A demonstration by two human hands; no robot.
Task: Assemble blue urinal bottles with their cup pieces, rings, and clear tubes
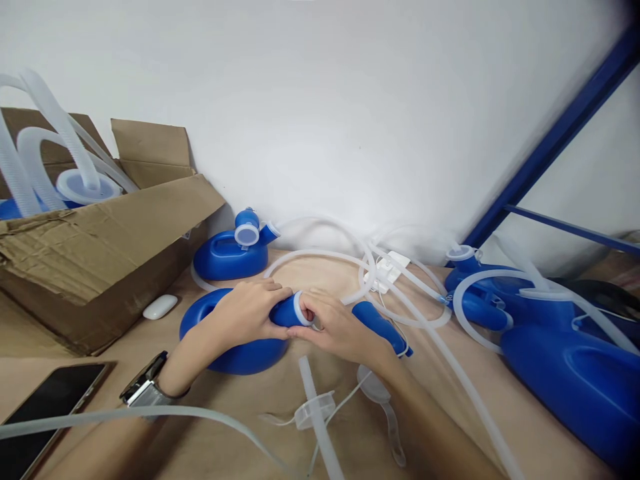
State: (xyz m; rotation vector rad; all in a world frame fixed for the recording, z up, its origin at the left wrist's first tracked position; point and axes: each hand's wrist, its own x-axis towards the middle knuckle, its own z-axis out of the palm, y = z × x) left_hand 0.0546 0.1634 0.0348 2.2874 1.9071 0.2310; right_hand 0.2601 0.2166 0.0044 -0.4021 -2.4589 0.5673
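Note:
A blue plastic urinal bottle (250, 358) lies on the table in front of me. My left hand (249, 310) wraps around its neck. At the mouth, my right hand (333, 323) pinches a white ring (299, 309) with thumb and fingers; the fingertips are partly hidden inside the opening. Just below my hands lies a clear tube (320, 420) running through a clear cap (315, 410). Near my right forearm rest another clear cap with a strap (374, 385) and a loose blue tubular part (380, 327).
An open cardboard box (115, 247) with tubes and blue bottles stands at left. Behind is another blue bottle (230, 257). Long clear hoses (445, 353) loop across the table toward several blue bottles (575, 387) at right. A phone (50, 407) and a white case (160, 307) lie left.

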